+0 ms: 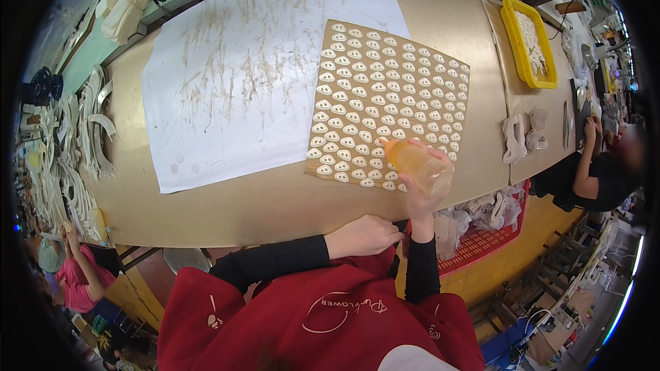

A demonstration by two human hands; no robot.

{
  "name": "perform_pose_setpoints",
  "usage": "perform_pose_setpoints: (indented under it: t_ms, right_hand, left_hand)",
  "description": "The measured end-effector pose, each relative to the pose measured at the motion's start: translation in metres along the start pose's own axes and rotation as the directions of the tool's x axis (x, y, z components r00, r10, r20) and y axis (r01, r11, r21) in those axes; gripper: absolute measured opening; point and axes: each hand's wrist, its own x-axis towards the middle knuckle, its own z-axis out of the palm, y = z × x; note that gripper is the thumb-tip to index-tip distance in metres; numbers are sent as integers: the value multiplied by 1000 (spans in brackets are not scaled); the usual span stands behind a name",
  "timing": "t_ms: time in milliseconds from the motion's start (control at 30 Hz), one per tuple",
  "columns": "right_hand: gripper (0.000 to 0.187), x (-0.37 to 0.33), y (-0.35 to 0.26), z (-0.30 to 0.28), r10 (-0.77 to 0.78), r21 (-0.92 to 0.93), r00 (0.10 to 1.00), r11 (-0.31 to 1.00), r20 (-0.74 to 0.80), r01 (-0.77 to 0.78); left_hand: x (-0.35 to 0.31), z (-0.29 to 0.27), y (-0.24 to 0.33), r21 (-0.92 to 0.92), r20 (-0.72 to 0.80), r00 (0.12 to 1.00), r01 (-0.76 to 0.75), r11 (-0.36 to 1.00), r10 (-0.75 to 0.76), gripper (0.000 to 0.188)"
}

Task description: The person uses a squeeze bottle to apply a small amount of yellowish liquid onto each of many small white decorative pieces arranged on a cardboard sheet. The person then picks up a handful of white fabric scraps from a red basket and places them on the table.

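Observation:
My right hand (425, 189) is wrapped round a clear squeeze bottle (423, 167) of amber liquid. The bottle is tilted, its orange nozzle (390, 145) pointing left and down over a brown sheet (350, 177). Rows of small cream, rounded-triangular pieces (375, 86), each with two holes, cover that sheet. At the table's near edge, my left hand (366, 235) lies with its fingers curled, close to the right sleeve. Whatever its fingertips may hold is hidden.
Under the brown sheet's left side lies a stained white sheet (199, 165) on the tan table (240, 216). A yellow tray (548, 62) of pale pieces stands far right, with bagged parts (536, 130) nearer. Curved pale strips (96, 127) are heaped left. A co-worker's hands (592, 127) show at right.

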Motion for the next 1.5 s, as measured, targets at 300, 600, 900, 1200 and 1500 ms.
perform_pose_setpoints:
  t_ms: [300, 600, 900, 1200, 1500]
  right_hand:
    - [66, 1, 1, -2, 12, 42, 997, 999, -70, -10]
    - [66, 0, 4, -2, -44, -65, 998, 997, -36, 42]
    - [66, 0, 2, 1, -34, 11, 999, 999, -42, 34]
    - [65, -1, 3, 5, -36, -1, 999, 999, -19, 36]
    - [63, -3, 6, -4, -8, 54, 998, 998, -62, 11]
  left_hand:
    - [0, 3, -1, 9, -18, 1000, -10, 1000, 10, 16]
    - [-1, 3, -1, 7, -27, 1000, -16, 1000, 16, 16]
    - [-1, 3, -1, 8, -19, 1000, -12, 1000, 12, 17]
    - [-1, 1, -1, -3, -7, 1000, 2, 1000, -2, 16]
    - [-1, 5, -4, 17, -30, 999, -45, 999, 45, 15]
